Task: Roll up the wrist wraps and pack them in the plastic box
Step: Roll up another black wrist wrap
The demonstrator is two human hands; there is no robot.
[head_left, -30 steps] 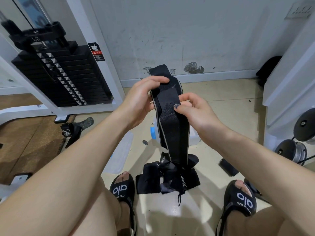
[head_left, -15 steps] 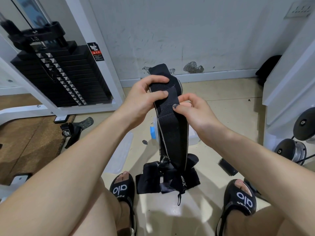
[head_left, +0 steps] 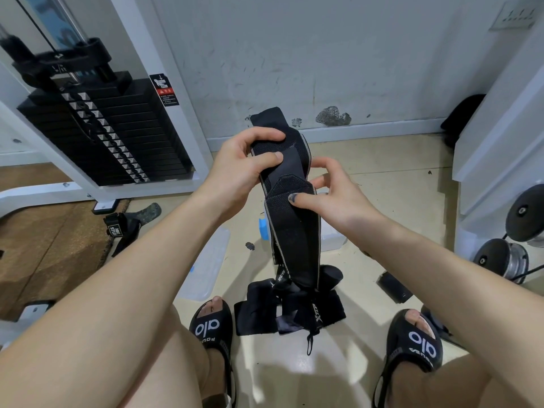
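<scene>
Beige floor (head_left: 382,178), scuffed wall (head_left: 323,54).

Item one: long black woven wrist wrap with pale grey edging (head_left: 297,231), which I see held upright in the air, top end folded over, lower end trailing to the floor. Item two: loose pile of black wraps (head_left: 288,310) between the feet. Item three: clear plastic box (head_left: 331,238) on the floor behind, largely hidden
</scene>
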